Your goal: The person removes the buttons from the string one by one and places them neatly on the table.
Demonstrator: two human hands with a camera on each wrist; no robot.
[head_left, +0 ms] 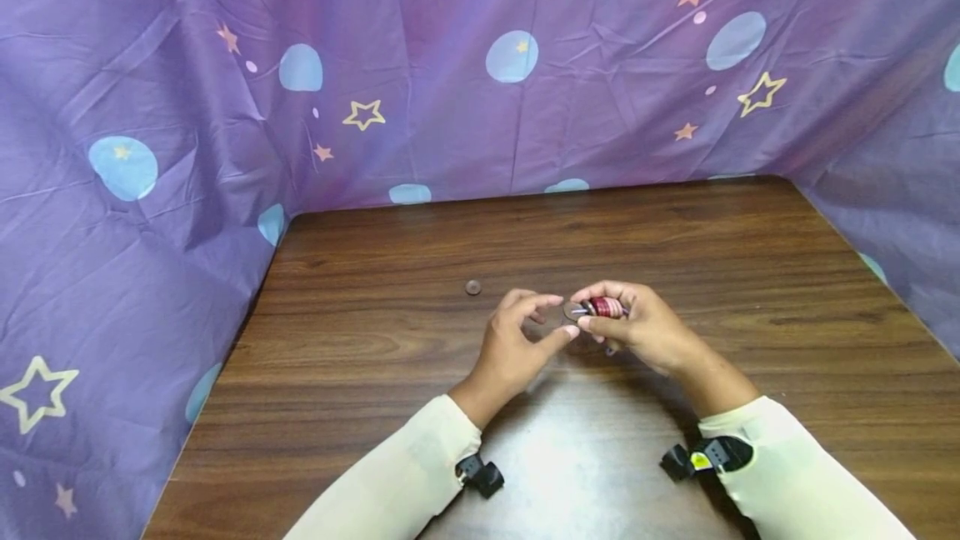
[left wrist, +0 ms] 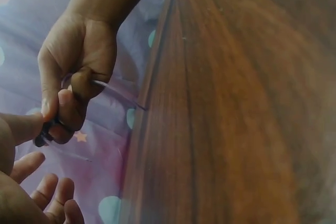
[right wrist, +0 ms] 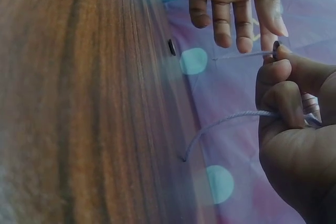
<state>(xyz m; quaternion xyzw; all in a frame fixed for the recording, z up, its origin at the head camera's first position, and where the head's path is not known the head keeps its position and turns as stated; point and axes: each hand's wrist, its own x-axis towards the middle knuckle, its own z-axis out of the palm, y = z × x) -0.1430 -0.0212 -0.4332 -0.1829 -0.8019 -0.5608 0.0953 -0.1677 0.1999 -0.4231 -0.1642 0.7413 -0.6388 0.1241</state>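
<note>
Beads with red and pink bands [head_left: 606, 307] lie within my right hand [head_left: 660, 332], whose fingers curl round them. A thin brown disc [head_left: 572, 311] is pinched at its fingertips; the right wrist view shows this dark disc [right wrist: 276, 49] edge-on, a pale cord [right wrist: 244, 54] extending from it towards the left. Another length of cord [right wrist: 226, 120] hangs from the same hand. My left hand [head_left: 517, 344] faces the disc, thumb and forefinger spread either side of it, other fingers loose. In the left wrist view, its thumb [left wrist: 23, 128] comes close to the disc; contact is unclear.
A second brown disc [head_left: 472, 287] lies on the wooden table [head_left: 360, 407], beyond and left of my left hand. Purple patterned cloth [head_left: 450, 123] hangs behind the table and along both sides.
</note>
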